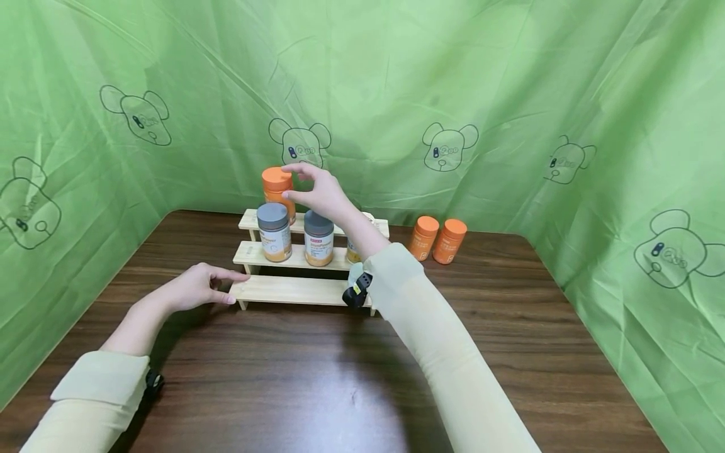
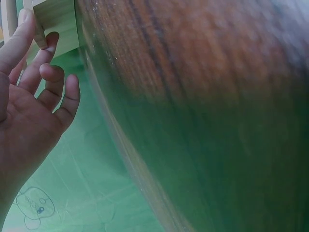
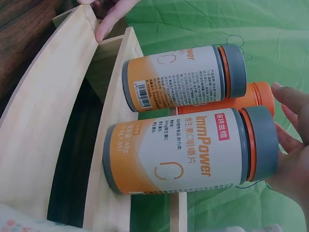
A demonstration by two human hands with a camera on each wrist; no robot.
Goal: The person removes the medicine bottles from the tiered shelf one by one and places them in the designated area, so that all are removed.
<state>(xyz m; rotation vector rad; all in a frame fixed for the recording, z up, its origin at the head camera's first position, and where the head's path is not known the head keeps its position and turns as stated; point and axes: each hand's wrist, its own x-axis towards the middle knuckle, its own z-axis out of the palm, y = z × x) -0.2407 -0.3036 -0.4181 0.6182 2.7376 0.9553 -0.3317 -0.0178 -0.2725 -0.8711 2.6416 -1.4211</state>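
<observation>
On the table stands a three-tier wooden display rack [image 1: 300, 290]. My left hand [image 1: 195, 288] holds the left end of its lowest tier, thumb at the front edge and a finger at the back. My right hand [image 1: 323, 192] is at an orange bottle [image 1: 276, 179] on the top tier, fingers spread by its lid and thumb near its side; firm contact is hard to make out. Two grey-lidded supplement bottles, one on the left [image 1: 274, 233] and one in the middle [image 3: 178, 150], stand on the middle tier. A third bottle [image 1: 354, 250] there is mostly hidden by my right forearm.
Two more orange bottles, a left one [image 1: 423, 238] and a right one [image 1: 450, 241], stand on the brown wooden table [image 1: 510, 327] right of the rack. Green cloth [image 1: 374, 82] with bear drawings hangs around the table's back and sides.
</observation>
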